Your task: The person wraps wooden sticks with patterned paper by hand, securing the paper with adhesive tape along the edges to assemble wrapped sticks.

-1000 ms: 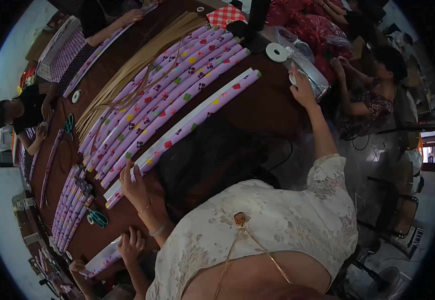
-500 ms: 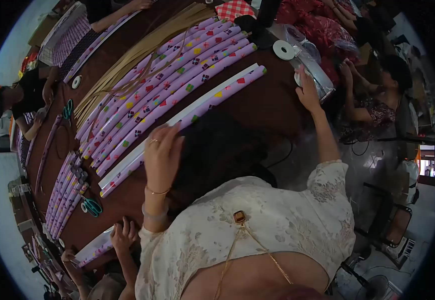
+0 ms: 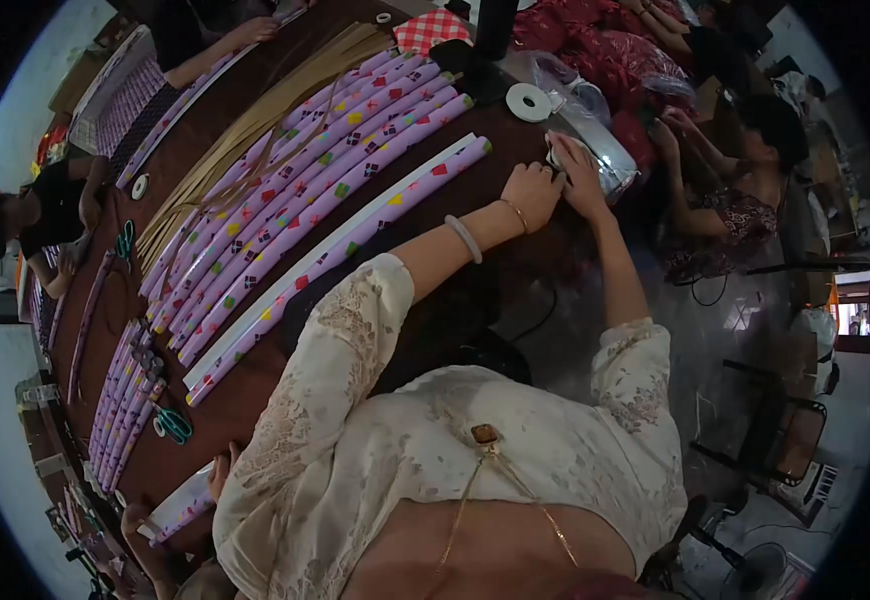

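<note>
My right hand [image 3: 581,178] is closed around a roll of white tape [image 3: 553,152], mostly covered by the fingers, at the table's right edge. Beside it, my left hand [image 3: 533,194] has its fingers bent in against the right hand and the roll; what they pinch, if anything, is hidden. A lilac patterned roll of wrapping paper [image 3: 355,245] with a white strip along one side lies to the left of both hands, touched by neither. Another white tape roll [image 3: 529,102] lies flat just beyond my hands.
Several more lilac paper rolls [image 3: 285,215] and brown paper strips [image 3: 245,120] cover the table's far side. Teal scissors [image 3: 175,425] lie near a bundle of short rolls [image 3: 125,410]. Co-workers sit around the table; red plastic-wrapped goods [image 3: 595,60] are piled at far right.
My left hand has left the lilac paper roll and moved right, up to my right hand. My right hand is still at the white tape roll. The whole view has shifted slightly.
</note>
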{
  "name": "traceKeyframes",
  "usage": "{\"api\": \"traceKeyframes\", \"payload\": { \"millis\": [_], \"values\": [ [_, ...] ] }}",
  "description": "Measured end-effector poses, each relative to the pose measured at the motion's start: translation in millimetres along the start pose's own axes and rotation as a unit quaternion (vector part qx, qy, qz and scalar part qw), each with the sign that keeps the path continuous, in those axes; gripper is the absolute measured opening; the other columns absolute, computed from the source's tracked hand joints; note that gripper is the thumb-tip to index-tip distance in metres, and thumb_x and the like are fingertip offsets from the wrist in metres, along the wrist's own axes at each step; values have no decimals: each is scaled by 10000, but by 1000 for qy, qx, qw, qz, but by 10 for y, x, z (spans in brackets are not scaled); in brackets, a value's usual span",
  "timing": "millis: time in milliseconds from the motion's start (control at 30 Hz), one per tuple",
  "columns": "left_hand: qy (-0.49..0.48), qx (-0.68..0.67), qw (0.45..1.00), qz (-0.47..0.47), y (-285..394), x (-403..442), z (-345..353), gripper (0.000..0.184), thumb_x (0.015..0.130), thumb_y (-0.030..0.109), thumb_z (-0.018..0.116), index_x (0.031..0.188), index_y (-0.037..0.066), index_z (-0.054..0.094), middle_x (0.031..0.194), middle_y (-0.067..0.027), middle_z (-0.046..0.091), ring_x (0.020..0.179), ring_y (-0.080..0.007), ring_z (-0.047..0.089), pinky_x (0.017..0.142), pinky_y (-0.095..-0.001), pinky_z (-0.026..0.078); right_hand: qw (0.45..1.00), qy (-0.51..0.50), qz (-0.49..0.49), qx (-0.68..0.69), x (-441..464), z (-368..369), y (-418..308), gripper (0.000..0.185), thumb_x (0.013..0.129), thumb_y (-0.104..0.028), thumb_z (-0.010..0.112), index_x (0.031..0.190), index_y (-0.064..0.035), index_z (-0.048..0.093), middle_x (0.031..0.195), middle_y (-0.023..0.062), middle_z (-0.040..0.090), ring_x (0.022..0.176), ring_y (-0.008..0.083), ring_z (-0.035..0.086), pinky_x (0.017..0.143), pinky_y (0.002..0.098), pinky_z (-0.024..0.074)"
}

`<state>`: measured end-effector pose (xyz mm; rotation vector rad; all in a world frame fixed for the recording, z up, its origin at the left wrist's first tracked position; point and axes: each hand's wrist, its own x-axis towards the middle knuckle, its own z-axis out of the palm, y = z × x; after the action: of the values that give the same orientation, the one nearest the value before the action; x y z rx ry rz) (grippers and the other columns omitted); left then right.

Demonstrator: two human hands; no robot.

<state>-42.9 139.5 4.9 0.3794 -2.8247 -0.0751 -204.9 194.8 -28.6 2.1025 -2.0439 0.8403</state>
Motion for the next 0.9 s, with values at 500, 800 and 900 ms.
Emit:
{"api": "traceKeyframes", "payload": {
  "millis": [500, 800, 900],
  "values": [
    [-31, -58, 996, -60, -125, 103, 255, 385, 810, 250, 500, 1136, 50, 545, 991, -110, 571, 905, -252, 546, 751, -377, 443, 997, 4, 39, 64, -20, -25, -33, 725, 683, -126, 521, 1370, -206, 303, 1365, 53, 353, 1251, 277, 323, 1056, 468, 201],
    [-15, -65, 995, -75, -38, 103, 286, 401, 803, 239, 512, 1151, 41, 531, 964, -120, 577, 898, -259, 552, 738, -374, 449, 1000, -9, 27, 12, -20, 26, 21, 729, 695, -87, 519, 1380, -183, 289, 1366, 62, 361, 1242, 283, 333, 1052, 448, 202],
    [-1, -103, 990, -93, -60, 113, 344, 333, 794, 245, 511, 1055, 46, 565, 951, -120, 585, 901, -262, 558, 735, -376, 450, 1000, -10, 9, 9, -17, -9, -11, 741, 687, -59, 515, 1384, -164, 285, 1361, 87, 367, 1239, 294, 333, 1046, 438, 213]
  ]
}}
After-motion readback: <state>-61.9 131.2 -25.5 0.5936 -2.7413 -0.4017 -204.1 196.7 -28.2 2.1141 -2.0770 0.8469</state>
